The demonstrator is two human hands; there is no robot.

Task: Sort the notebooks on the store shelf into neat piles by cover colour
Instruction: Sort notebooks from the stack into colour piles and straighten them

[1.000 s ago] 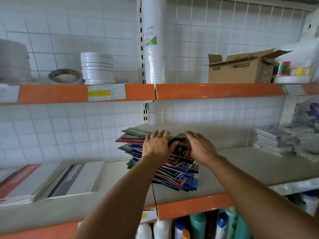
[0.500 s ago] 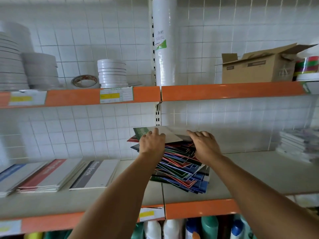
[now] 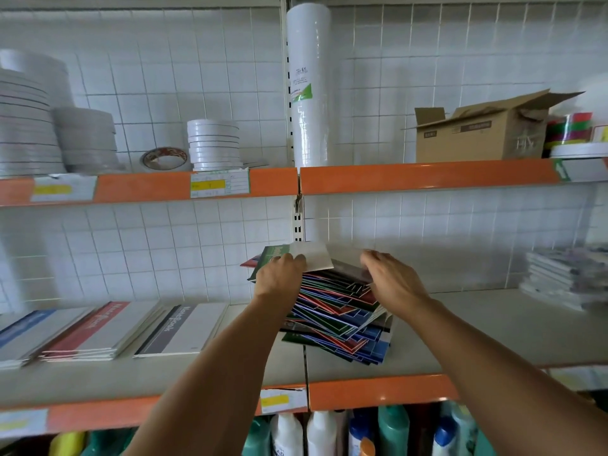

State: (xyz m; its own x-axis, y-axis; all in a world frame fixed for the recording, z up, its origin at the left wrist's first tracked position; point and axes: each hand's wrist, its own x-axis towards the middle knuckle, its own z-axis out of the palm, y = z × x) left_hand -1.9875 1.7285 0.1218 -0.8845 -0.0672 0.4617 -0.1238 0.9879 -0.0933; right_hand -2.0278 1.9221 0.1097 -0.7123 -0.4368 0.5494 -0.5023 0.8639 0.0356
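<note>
Sorting has barely begun on the store shelf (image 3: pixel 460 340): a mixed stack of notebooks (image 3: pixel 342 311) sits slewed near its front edge, colours interleaved. The left hand (image 3: pixel 279 278) pinches the green top notebook (image 3: pixel 296 256); the right hand (image 3: pixel 391 278) curls loosely at the stack's far corner, grip unclear. Next, likely, lift it clear. Bare shelf lies right; sorted notebook piles (image 3: pixel 98 330) lie left.

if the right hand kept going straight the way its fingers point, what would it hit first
Probably the white tiled back wall behind the messy pile of multicoloured notebooks. The right hand already rests on the pile's top, fingers pointing away over it; depth is unclear.
</note>
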